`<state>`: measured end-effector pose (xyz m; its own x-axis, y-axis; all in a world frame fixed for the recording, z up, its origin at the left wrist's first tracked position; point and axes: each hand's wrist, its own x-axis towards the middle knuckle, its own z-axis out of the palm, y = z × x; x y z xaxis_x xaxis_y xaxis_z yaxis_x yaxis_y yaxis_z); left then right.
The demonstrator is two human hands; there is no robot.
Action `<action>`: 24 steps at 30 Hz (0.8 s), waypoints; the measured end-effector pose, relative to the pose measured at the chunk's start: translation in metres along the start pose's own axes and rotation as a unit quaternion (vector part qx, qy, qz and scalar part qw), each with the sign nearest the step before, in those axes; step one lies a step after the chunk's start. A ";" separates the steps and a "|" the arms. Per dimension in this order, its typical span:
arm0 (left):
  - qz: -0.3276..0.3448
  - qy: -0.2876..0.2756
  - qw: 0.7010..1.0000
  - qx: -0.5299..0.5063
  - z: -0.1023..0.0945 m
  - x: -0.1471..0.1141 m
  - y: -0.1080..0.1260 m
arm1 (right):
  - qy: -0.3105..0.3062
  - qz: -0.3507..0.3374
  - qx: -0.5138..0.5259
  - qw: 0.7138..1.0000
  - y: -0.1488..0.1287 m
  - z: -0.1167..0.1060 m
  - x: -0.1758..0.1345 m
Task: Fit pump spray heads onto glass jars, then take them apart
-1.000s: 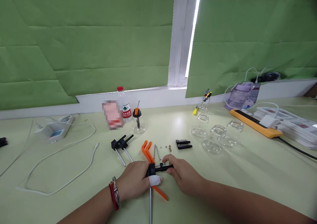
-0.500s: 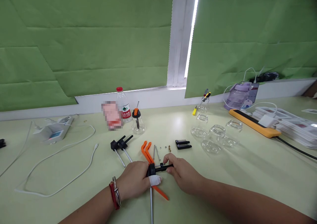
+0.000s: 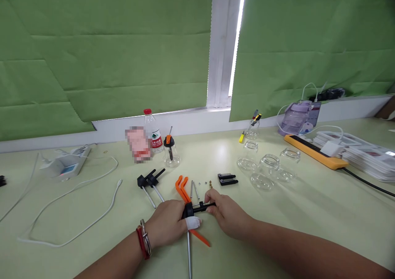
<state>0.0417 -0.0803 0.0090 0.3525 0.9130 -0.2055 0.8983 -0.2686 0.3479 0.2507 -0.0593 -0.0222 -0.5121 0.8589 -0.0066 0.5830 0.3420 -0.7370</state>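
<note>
My left hand (image 3: 171,221), its thumb wrapped in white tape, is closed around a black fitting (image 3: 189,210) with a long metal rod (image 3: 189,254) running toward me. A black arm (image 3: 200,208) sticks out of the fitting to the right. My right hand (image 3: 228,213) is closed on the far end of that arm, its index finger by a thin metal pin lying along it. Orange bent pieces (image 3: 183,188) lie just beyond the fitting, and an orange strip (image 3: 200,238) shows below my left thumb. Two metal pins (image 3: 194,189) and small brass-coloured parts (image 3: 210,184) lie past my hands.
Two similar black-headed rods (image 3: 151,181) lie left of my hands. Black bit holders (image 3: 227,179) and several glass jars (image 3: 261,182) stand or lie to the right. A white cable (image 3: 92,225) loops at left. At the back are a water bottle (image 3: 156,141) and an orange power strip (image 3: 314,151).
Both hands stay in nearly the same place on the black fitting. My right index finger has shifted slightly upward; the view has moved a little.
</note>
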 end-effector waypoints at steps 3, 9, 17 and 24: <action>-0.006 -0.003 1.000 -0.010 0.001 0.000 -0.002 | 0.000 0.003 0.001 1.000 0.001 0.001 0.000; -0.010 0.001 1.000 -0.007 0.000 0.000 -0.002 | 0.002 -0.001 0.004 1.000 0.003 0.001 0.001; 0.004 0.000 1.000 -0.001 -0.001 0.001 0.001 | 0.001 0.005 0.011 1.000 0.002 0.000 0.001; -0.007 -0.004 1.000 0.002 -0.002 0.001 0.002 | -0.004 0.002 0.012 1.000 0.003 -0.002 0.002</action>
<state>0.0432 -0.0796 0.0116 0.3414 0.9143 -0.2181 0.9043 -0.2562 0.3415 0.2523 -0.0556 -0.0227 -0.5139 0.8577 -0.0151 0.5698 0.3281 -0.7534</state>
